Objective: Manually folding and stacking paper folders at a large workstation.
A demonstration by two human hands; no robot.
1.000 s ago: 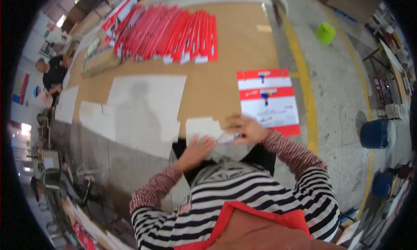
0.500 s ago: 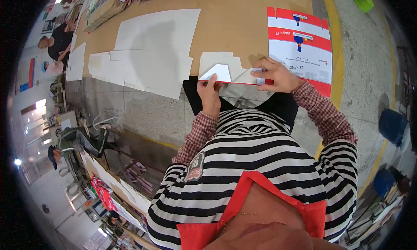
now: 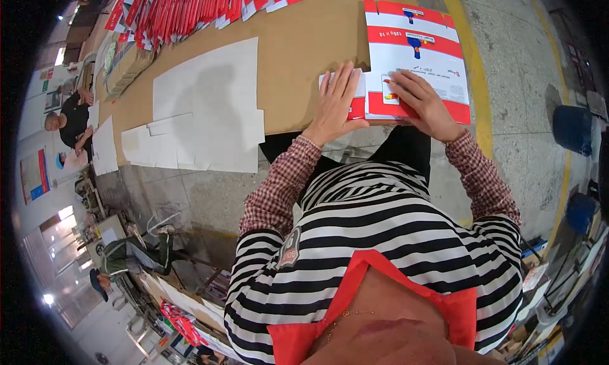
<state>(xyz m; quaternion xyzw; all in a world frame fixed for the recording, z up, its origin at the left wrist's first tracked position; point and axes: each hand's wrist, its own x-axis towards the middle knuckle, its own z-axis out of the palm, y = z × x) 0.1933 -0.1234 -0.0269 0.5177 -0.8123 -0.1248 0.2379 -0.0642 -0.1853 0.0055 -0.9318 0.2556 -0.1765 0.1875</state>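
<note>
At the near table edge lies a small folded carton (image 3: 358, 108), red and white with a printed picture on its right part. My left hand (image 3: 333, 106) rests over its left part, fingers stretched out flat. On its right part lies my right hand (image 3: 426, 106), fingers extended and slightly bent, the fingertips touching the printed panel. The small carton overlaps a large flat red and white printed carton (image 3: 438, 63) on the table's right side. The hands hide part of the small carton.
Blank white cardboard sheets (image 3: 209, 86) lie left on the brown tabletop (image 3: 304, 47). A dense row of red folded cartons (image 3: 190, 13) stands at the far left beside a bundle of cardboard (image 3: 127, 66). One person (image 3: 73, 117) stands beyond the left end; another (image 3: 136, 257) sits further back.
The small carton has gone from pale inner side up to printed side up and now overlaps the large carton. My left hand has let go of its edge and lies flat on it.
</note>
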